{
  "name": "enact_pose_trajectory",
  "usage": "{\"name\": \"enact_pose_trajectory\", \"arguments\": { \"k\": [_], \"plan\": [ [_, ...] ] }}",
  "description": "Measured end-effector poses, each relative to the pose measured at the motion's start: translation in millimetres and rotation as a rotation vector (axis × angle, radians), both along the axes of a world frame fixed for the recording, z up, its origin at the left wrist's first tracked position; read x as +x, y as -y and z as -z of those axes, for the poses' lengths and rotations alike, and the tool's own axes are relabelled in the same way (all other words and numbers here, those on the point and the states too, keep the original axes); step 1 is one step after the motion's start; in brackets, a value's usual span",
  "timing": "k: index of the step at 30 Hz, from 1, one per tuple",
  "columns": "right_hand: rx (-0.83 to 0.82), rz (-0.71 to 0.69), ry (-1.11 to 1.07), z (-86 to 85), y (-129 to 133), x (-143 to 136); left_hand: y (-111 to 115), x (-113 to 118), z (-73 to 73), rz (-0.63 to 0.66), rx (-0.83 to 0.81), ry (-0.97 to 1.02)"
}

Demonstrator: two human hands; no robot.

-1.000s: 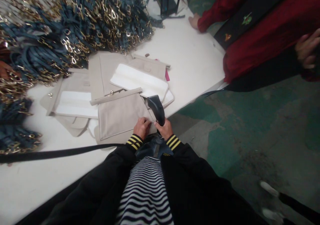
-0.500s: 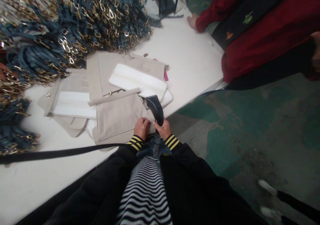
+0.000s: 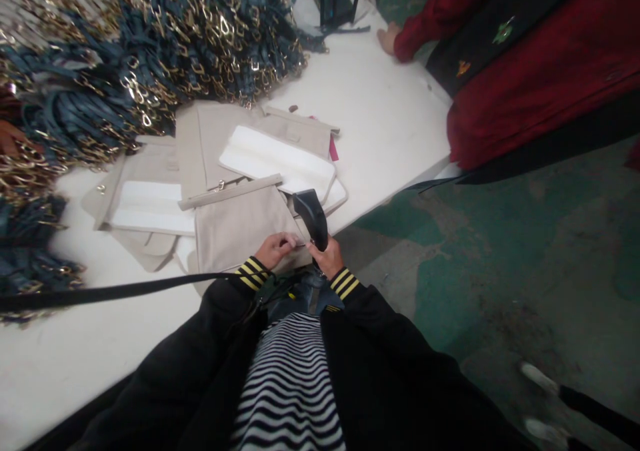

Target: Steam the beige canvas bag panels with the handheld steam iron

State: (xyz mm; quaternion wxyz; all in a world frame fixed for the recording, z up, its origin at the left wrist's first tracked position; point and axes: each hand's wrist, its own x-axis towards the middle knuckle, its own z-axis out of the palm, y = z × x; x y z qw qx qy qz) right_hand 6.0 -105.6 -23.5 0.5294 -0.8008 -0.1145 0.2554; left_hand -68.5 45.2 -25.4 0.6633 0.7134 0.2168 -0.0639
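Note:
My right hand is wrapped round the lower part of a black handheld tool, its broad, flared head pointing up and away from me. What kind of tool it is, I cannot tell. Left of it, my left hand is closed, thumb and fingertips drawn together by the lower right corner of a beige bag panel. Whatever those fingers pinch is too small to make out. The panel lies flat at the table edge, on top of more beige bag pieces and white padded boards.
Blue straps with gold buckles are heaped at the back left of the white table. A black strap stretches from the left to my left sleeve. Across the right corner stands a person in red sleeves, one hand on the table.
My left hand has shifted left, away from the tool, and its fingers have come off the panel's corner area beside my right hand. My right hand keeps its hold on the tool.

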Motion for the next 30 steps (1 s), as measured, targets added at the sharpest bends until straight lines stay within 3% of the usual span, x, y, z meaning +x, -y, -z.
{"name": "enact_pose_trajectory", "arguments": {
  "k": [3,6,9,13,17,21,26,30],
  "plan": [
    [-0.009,-0.011,0.007,-0.5,-1,0,-15,-9,-0.1,-0.268,-0.279,-0.033],
    [-0.026,-0.035,0.016,-3.6,0,1,-17,-16,1.3,-0.455,-0.209,-0.033],
    [-0.057,-0.068,0.033,-12.9,12,4,-12,-16,2.3,-0.438,-0.116,-0.048],
    [-0.123,-0.148,0.043,-32.1,47,6,-9,-14,2.5,-0.45,-0.146,-0.058],
    [-0.346,-0.386,0.008,-46.2,76,-3,-10,-15,4.4,-0.454,-0.183,-0.04],
    [-0.518,-0.483,0.001,-51.3,74,-15,-9,-17,7.8,-0.45,-0.194,-0.021],
    [-0.579,-0.457,0.018,-57.6,58,-18,-8,-18,11.9,-0.44,-0.198,-0.015],
    [-0.553,-0.365,0.046,-64.0,59,-18,-8,-19,14.3,-0.443,-0.208,0.007]
  ]
}}
